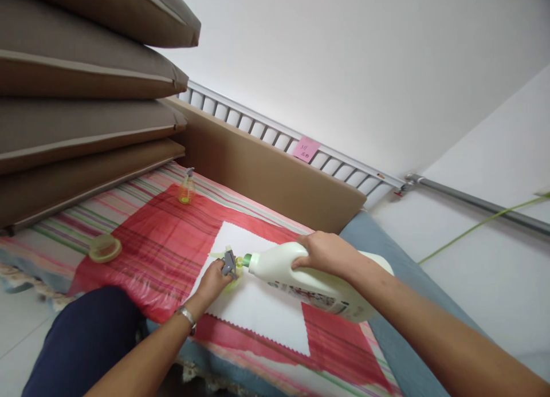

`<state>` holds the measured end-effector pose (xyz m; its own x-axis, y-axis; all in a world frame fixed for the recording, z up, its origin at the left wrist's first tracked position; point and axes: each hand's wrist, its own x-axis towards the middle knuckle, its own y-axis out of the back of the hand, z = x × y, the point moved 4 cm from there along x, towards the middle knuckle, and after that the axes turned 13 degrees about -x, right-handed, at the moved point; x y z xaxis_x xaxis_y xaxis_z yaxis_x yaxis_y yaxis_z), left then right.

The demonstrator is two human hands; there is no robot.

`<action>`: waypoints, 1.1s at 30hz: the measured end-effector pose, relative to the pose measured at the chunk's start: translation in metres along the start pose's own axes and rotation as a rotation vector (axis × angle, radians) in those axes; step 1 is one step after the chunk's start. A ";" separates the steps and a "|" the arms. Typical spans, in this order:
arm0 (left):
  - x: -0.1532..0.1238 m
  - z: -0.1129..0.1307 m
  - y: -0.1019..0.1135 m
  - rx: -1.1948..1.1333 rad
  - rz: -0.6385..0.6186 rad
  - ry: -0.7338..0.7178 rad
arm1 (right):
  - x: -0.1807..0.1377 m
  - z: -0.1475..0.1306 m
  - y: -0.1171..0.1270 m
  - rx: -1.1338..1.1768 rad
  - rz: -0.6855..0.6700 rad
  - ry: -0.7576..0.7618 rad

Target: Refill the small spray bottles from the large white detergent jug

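My right hand (324, 252) grips a large pale green detergent bottle (281, 262) by its handle. The bottle lies tilted almost level, its green spout (246, 260) pointing left at the mouth of a small clear yellowish bottle (234, 281). Between the closed fingers of my left hand (216, 282) is a grey pump head (229, 262), right beside that mouth. Whether these fingers also steady the small bottle I cannot tell. Under both hands lies a white cloth (266, 311) with zigzag edges, on a red plastic sheet (157, 242).
A pump bottle (186, 189) with yellow liquid stands at the back of the sheet. At the left lies a round yellowish lid or dish (105, 248). Brown cushions (86, 116) are stacked at the left. Behind are a tan board (266, 168) and a radiator (253, 128).
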<state>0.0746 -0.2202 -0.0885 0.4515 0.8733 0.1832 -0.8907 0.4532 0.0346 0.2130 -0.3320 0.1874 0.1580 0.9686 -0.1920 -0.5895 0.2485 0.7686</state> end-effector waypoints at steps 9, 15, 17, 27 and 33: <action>0.000 -0.001 0.000 0.007 -0.001 0.004 | 0.002 -0.001 0.005 -0.013 0.001 0.006; 0.001 0.001 0.000 0.002 -0.006 0.004 | 0.002 -0.001 0.007 -0.006 -0.012 0.008; 0.001 0.001 0.000 0.002 -0.007 0.002 | 0.003 -0.001 0.007 -0.002 -0.014 0.011; 0.001 -0.001 0.000 0.005 -0.004 0.003 | 0.004 -0.002 0.010 -0.006 -0.042 0.003; 0.001 -0.003 0.000 0.004 0.002 0.011 | 0.005 -0.002 0.011 -0.011 -0.028 0.008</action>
<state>0.0754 -0.2187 -0.0915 0.4499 0.8762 0.1728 -0.8920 0.4505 0.0379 0.2064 -0.3243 0.1935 0.1686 0.9612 -0.2184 -0.5938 0.2758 0.7558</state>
